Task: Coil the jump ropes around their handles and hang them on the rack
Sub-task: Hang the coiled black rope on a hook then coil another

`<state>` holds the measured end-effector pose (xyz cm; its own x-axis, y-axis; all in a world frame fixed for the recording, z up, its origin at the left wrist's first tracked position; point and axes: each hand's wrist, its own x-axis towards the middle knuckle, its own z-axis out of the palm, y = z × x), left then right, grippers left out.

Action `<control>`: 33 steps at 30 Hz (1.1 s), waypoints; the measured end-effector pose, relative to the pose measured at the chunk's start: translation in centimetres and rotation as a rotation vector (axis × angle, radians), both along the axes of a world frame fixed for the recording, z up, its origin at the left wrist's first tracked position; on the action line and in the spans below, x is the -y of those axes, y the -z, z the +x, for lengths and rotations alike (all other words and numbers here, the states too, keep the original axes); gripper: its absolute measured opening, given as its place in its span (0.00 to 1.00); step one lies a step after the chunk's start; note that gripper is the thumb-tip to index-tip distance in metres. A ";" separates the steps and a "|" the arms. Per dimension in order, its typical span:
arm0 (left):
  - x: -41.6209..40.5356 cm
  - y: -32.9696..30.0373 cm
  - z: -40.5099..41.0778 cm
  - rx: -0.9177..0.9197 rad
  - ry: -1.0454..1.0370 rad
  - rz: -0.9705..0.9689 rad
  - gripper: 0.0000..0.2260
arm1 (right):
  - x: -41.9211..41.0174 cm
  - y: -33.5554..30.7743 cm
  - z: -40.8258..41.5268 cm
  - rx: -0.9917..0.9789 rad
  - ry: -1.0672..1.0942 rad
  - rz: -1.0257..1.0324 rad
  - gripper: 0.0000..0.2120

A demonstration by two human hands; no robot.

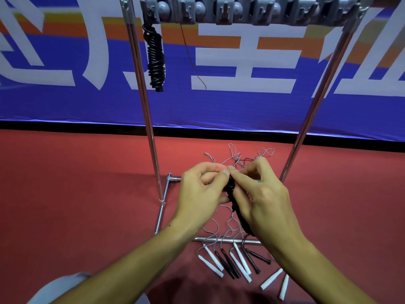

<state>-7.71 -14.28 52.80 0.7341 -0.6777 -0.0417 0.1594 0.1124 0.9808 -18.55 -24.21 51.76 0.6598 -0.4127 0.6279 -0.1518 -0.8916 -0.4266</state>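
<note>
Below the rack, both hands grip a black jump rope.

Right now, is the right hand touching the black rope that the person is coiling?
Touching. The head view shows the right hand with its fingers curled round the black rope; the left hand pinches its top too.

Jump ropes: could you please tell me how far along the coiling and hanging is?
Done: one coiled black rope hangs on the rack. In hand: the left hand and right hand grip a second black rope. Left: white handles and black handles lie uncoiled on the floor.
</note>
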 end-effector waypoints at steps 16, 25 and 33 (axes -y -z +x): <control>-0.4 -0.4 1.6 0.012 0.109 0.077 0.03 | 0.3 0.2 -0.3 0.124 -0.084 0.258 0.10; -0.5 -0.6 1.9 0.014 0.155 0.087 0.05 | -0.3 0.5 -0.4 0.116 -0.010 0.144 0.08; -0.7 -0.4 2.1 0.058 0.193 0.061 0.06 | -0.1 0.5 -0.4 0.108 -0.051 0.163 0.08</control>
<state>-5.56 -13.56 53.16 0.5934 -0.8035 -0.0482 0.1149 0.0253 0.9931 -18.99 -24.12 51.27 0.6150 -0.4823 0.6239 -0.0539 -0.8150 -0.5770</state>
